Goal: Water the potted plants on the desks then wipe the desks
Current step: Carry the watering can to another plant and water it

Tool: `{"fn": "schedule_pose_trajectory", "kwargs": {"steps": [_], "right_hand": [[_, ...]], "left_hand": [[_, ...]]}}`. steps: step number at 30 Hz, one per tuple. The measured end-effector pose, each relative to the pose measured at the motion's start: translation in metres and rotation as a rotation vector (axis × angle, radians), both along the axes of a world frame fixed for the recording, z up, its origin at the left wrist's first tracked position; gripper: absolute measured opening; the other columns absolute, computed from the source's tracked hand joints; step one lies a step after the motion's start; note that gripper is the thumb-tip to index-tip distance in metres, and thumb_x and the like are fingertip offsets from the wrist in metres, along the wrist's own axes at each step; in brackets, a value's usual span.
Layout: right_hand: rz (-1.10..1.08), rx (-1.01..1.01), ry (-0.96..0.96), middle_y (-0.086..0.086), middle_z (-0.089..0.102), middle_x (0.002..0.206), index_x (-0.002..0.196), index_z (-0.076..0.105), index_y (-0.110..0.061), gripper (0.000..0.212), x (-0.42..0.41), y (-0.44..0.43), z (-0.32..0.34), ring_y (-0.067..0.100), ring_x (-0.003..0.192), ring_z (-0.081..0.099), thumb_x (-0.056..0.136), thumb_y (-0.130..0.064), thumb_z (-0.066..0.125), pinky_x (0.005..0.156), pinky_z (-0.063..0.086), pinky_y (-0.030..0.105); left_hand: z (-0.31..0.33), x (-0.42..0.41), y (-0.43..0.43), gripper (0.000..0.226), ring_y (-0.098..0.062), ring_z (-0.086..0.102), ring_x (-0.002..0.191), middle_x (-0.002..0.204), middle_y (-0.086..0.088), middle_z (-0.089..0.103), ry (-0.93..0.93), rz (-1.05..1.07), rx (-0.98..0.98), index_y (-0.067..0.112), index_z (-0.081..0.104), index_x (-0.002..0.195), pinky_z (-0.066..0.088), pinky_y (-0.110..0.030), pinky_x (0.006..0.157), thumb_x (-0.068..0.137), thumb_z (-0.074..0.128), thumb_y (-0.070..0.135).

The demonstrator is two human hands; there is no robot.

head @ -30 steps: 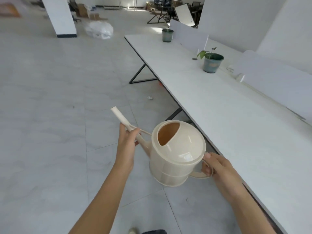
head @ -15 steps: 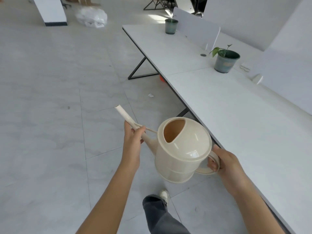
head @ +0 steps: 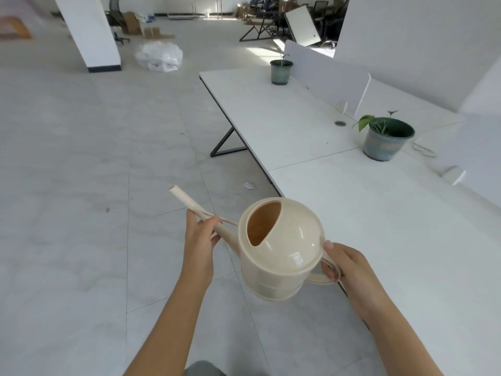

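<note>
I carry a cream plastic watering can (head: 282, 248) in front of me, over the floor beside the long white desk (head: 366, 213). My right hand (head: 344, 264) grips its loop handle. My left hand (head: 200, 237) holds the long spout, which points up and to the left. A green pot with a small leafy plant (head: 385, 138) stands on the desk to the right, ahead of the can. A second, taller green pot (head: 281, 71) with a thin shoot stands near the desk's far end.
White divider panels (head: 330, 74) run along the desk's back edge. A white pillar (head: 89, 31) and a white plastic bag (head: 160, 57) are on the tiled floor at the far left. Chairs, boxes and a black table frame fill the far end of the room.
I have walked forward along the desk; both pots are closer. The can stays held the same way by both hands.
</note>
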State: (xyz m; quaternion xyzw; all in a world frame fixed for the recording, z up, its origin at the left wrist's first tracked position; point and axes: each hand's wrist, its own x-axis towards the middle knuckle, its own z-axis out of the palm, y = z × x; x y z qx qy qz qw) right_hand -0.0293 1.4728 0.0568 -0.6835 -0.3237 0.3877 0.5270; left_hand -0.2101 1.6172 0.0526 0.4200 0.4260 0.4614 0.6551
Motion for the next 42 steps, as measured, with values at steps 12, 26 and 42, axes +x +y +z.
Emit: {"fn": "schedule_pose_trajectory", "kwargs": {"steps": [12,26,42], "right_hand": [[-0.186,-0.042,-0.017,-0.001,0.031,0.048,0.052,0.033,-0.013,0.049,0.039,0.149,-0.010,0.014,0.050,0.026,0.061,-0.057,0.053,0.059,0.019,0.032],[-0.611,-0.132,0.028,-0.001,0.031,0.049,0.054,0.032,-0.011,0.050,0.043,0.238,-0.004,0.014,0.051,0.027,0.060,-0.056,0.052,0.057,0.020,0.031],[-0.794,-0.025,0.077,-0.004,0.032,0.048,0.050,0.032,-0.017,0.045,0.164,0.246,-0.015,0.013,0.050,0.027,0.060,-0.055,0.052,0.058,0.020,0.031]], "left_hand": [[-0.019,0.076,0.185,0.024,-0.021,0.051,0.096,0.089,-0.003,0.049,-0.041,-0.263,0.034,0.020,0.047,0.112,0.042,-0.039,0.098,0.092,0.044,0.007],[-0.034,0.173,0.314,0.046,-0.017,0.048,0.090,0.087,0.004,0.050,-0.145,-0.675,-0.025,0.017,0.048,0.119,0.039,-0.030,0.084,0.073,0.049,0.018],[-0.029,0.328,0.331,0.066,-0.018,0.046,0.114,0.105,0.000,0.050,-0.121,-0.912,0.005,0.025,0.038,0.136,0.035,-0.041,0.105,0.072,0.053,0.020]]}}
